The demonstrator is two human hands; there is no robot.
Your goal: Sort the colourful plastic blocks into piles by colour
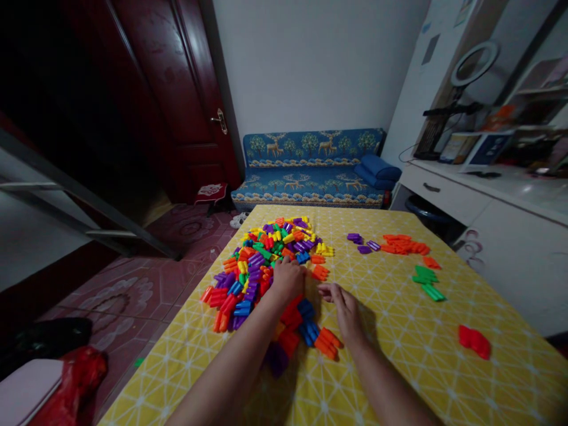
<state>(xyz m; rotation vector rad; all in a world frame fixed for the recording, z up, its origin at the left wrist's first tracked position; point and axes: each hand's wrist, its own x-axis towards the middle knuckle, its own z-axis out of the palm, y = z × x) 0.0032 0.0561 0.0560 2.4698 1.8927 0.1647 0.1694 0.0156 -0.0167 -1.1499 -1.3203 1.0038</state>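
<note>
A large heap of colourful plastic building pieces point(255, 260), shaped like joined tubes, lies on the left half of the table. My left hand point(289, 278) reaches into the right side of this heap, fingers bent down among the pieces; what they grip is hidden. Just right of it, my right hand point(341, 302) hovers over the cloth with loosely curled fingers and no piece visible in them. Between my forearms lie red, blue and purple pieces, with an orange piece point(327, 343) by my right wrist.
On the table's point(399, 367) right side are purple pieces point(364, 242), orange pieces point(403, 244), green pieces point(428, 282) and a red piece point(474, 341). A blue patterned sofa point(306, 171) stands beyond. A white cabinet point(510, 236) is at right, a metal ladder point(97, 195) at left.
</note>
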